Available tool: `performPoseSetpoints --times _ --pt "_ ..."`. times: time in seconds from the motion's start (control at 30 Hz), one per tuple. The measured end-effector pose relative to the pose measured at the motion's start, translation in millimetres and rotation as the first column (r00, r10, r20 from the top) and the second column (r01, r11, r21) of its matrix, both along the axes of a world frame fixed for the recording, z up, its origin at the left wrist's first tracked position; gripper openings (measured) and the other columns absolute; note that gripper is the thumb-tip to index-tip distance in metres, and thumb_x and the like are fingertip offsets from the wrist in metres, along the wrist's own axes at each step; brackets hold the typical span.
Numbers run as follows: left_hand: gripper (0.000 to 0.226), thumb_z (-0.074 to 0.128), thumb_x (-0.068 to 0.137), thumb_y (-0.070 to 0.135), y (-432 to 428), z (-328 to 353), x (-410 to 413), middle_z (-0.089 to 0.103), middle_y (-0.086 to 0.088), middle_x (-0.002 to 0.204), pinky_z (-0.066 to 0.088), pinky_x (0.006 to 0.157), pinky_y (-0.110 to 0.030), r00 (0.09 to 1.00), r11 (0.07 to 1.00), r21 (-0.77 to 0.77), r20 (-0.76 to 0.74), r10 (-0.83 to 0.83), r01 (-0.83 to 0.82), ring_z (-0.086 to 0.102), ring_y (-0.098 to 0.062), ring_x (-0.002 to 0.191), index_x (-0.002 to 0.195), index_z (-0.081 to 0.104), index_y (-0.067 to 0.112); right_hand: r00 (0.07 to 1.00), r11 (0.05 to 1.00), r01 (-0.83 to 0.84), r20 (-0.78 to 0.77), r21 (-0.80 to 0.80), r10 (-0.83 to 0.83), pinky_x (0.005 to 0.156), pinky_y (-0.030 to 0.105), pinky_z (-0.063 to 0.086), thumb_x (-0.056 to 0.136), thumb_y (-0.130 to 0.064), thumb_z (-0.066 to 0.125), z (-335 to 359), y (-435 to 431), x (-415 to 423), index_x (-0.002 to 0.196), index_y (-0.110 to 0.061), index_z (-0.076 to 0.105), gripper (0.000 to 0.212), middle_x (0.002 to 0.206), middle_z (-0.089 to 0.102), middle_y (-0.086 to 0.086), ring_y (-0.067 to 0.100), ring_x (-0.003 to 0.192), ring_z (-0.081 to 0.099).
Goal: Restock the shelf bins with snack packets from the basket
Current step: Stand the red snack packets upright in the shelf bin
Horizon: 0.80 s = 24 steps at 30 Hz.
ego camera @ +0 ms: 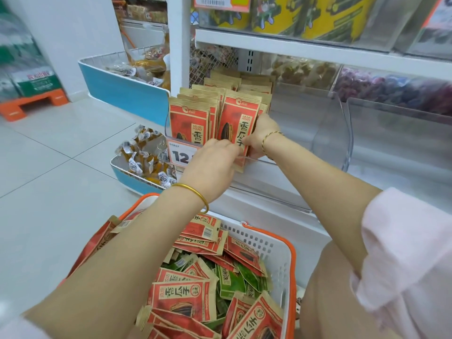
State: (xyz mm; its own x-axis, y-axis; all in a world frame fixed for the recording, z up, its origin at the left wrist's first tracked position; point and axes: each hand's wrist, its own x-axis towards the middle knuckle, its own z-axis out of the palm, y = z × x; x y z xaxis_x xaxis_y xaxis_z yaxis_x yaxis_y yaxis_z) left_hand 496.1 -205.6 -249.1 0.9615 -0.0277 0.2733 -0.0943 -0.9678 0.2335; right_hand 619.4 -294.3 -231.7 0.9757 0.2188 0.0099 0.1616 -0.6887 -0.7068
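Note:
A clear shelf bin [259, 160] holds two upright rows of red and tan sunflower seed packets [189, 116]. Both hands meet at the front packet [238, 123] of the right row. My left hand [215, 162] pinches its lower edge from the front. My right hand [261, 132] grips its right side, fingers curled behind the stack. Below, a white basket with an orange rim [276, 250] holds several loose red packets [183, 297] and some green ones [230, 280].
An empty clear bin [327, 133] stands to the right, then another clear bin [396, 133]. A price tag [181, 155] hangs on the bin front. Blue-sided wire trays of wrapped snacks [144, 157] sit on the tiled floor at left. A shelf [293, 47] runs overhead.

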Motion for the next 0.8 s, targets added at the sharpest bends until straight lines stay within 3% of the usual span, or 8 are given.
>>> performPoseSetpoints --times 0.1,0.27,0.33,0.43,0.57,0.67,0.8 --pt "0.046 0.039 0.088 0.0 -0.2 1.3 -1.0 0.053 -0.006 0.125 0.036 0.099 -0.04 1.0 1.0 0.003 -0.018 -0.008 0.008 0.041 -0.027 0.116 0.13 0.052 0.013 0.999 0.999 -0.009 0.052 -0.03 0.011 0.082 0.032 0.045 0.082 -0.009 0.069 -6.7 2.4 0.4 0.121 -0.006 0.041 0.048 0.116 0.058 0.008 0.024 0.105 0.057" --pt "0.048 0.04 0.089 0.002 0.1 2.2 -3.7 0.051 -0.005 0.129 0.035 0.101 -0.039 0.999 1.0 -0.003 -0.033 -0.012 0.012 0.039 -0.025 0.12 0.134 0.048 0.015 0.999 1.0 0.025 -0.033 -0.001 -0.025 0.083 0.027 0.043 0.075 -0.014 0.078 -10.2 -1.1 1.9 0.122 -0.008 0.042 0.059 0.12 0.058 0.006 0.021 0.105 0.056" --pt "0.047 0.041 0.089 0.002 -1.0 2.7 -4.2 0.051 -0.005 0.129 0.035 0.102 -0.038 0.999 1.0 -0.009 -0.037 -0.011 0.01 0.039 -0.025 0.12 0.134 0.048 0.015 0.998 1.0 0.027 -0.059 0.004 -0.027 0.087 0.027 0.043 0.078 -0.011 0.075 -6.9 -2.7 1.4 0.116 -0.008 0.044 0.049 0.126 0.056 0.011 0.024 0.108 0.055" --pt "0.047 0.041 0.089 0.002 -1.7 2.4 -4.5 0.052 -0.006 0.128 0.035 0.101 -0.038 0.999 1.0 -0.005 -0.045 -0.01 0.01 0.039 -0.025 0.12 0.133 0.049 0.013 0.996 0.983 -0.065 -0.069 -0.171 0.054 0.096 0.034 0.042 0.08 -0.016 0.073 -5.1 -4.1 -3.0 0.11 -0.012 0.047 0.039 0.133 0.051 0.017 0.031 0.121 0.051" --pt "0.054 0.041 0.088 -0.001 2.0 0.5 -5.6 0.049 -0.003 0.133 0.032 0.104 -0.034 0.997 0.998 -0.019 -0.048 -0.053 0.052 0.037 -0.023 0.123 0.139 0.043 0.017 0.991 0.982 -0.105 -0.103 -0.159 0.09 0.092 0.03 0.045 0.079 -0.021 0.074 -5.2 -5.4 -4.2 0.126 -0.002 0.051 0.056 0.129 0.054 0.015 0.03 0.121 0.051" --pt "0.054 0.043 0.087 -0.001 3.1 -2.4 -8.3 0.047 -0.002 0.137 0.027 0.107 -0.03 0.997 0.997 -0.025 -0.021 -0.075 0.075 0.035 -0.023 0.126 0.139 0.044 0.016 0.986 0.989 -0.127 -0.119 -0.073 0.118 0.073 0.017 0.046 0.077 -0.023 0.076 -6.7 -5.7 -1.8 0.118 -0.009 0.059 0.047 0.114 0.065 0.002 0.017 0.108 0.06" --pt "0.038 0.048 0.088 0.004 5.2 1.2 -14.5 0.056 -0.005 0.116 0.038 0.094 -0.037 0.987 0.998 -0.029 0.153 -0.052 0.057 0.044 -0.025 0.108 0.123 0.059 0.013 0.984 0.983 -0.159 -0.097 -0.09 0.15 0.077 0.022 0.044 0.072 -0.028 0.081 -6.9 -11.4 0.8 0.109 -0.014 0.064 0.043 0.102 0.066 -0.006 0.01 0.094 0.059"
